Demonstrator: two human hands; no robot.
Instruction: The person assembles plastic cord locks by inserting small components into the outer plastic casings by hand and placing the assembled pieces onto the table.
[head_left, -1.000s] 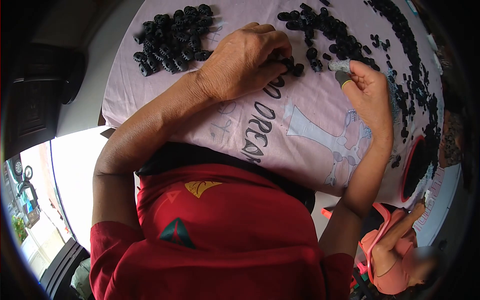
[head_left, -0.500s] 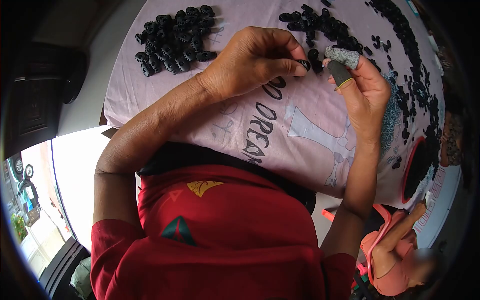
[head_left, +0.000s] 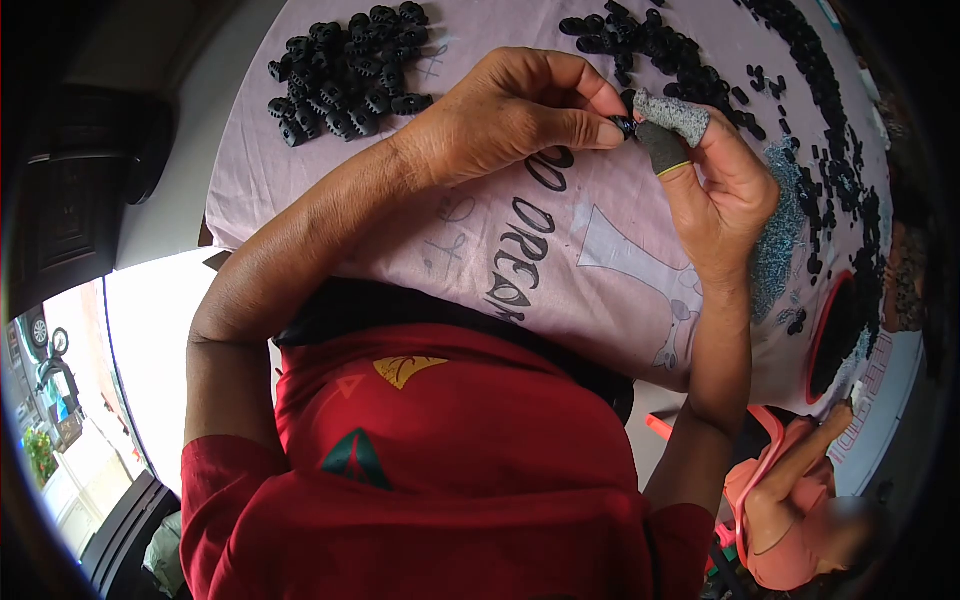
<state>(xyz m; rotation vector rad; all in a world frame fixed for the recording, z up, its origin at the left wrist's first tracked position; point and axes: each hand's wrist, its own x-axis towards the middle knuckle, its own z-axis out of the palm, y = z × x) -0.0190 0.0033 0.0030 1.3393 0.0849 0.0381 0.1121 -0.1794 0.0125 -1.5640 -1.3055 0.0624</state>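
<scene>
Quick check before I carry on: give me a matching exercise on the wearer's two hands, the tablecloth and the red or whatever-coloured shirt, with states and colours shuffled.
1. Left hand
2. Right hand
3. Tablecloth
4. Shirt

A. Pale pink, printed with dark lettering
B. Bare fingertips, pinching a small black part
C. Mostly red
D. Gray covers on thumb and a finger

Pairs: 1-B, 2-D, 3-A, 4-C

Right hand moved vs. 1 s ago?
Yes: the right hand has shifted leftward across the view, closer to the printed black lettering.
</scene>
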